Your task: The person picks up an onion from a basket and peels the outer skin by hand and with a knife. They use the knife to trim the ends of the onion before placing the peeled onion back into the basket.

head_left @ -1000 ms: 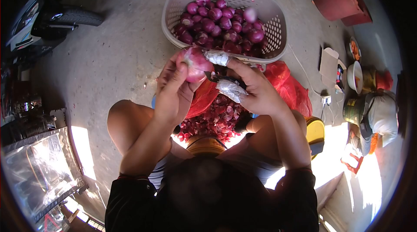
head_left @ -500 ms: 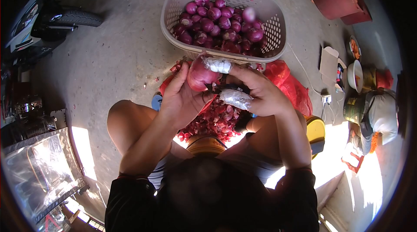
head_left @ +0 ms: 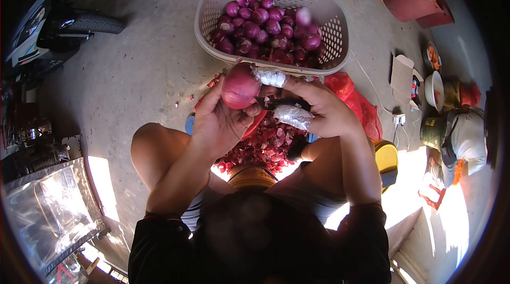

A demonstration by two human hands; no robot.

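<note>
A large red onion (head_left: pixel 240 86) sits in my left hand (head_left: pixel 217 127), whose fingers and thumb close around it. My right hand (head_left: pixel 326 111) has silvery wrapping (head_left: pixel 294 116) on its thumb and index finger. Its wrapped index fingertip touches the onion's right side. Between that thumb and finger is a slim dark tool (head_left: pixel 289 103), maybe a small knife; its blade is not clear to me. Below both hands lies a heap of loose red onion skins (head_left: pixel 265 146), between my legs. Just beyond the hands stands a basket (head_left: pixel 204 18) of red onions (head_left: pixel 260 15).
Red net bagging (head_left: pixel 358 106) lies right of the skins, near a yellow container (head_left: pixel 387 159). Further right are an opened cardboard box (head_left: pixel 402 74), a white bowl (head_left: pixel 434 91) and a power cord. A motorbike wheel (head_left: pixel 93 22) stands at left.
The onion has risen slightly and shifted left in my left hand, turning a little. My right hand has moved slightly right, and its index finger still touches the onion.
</note>
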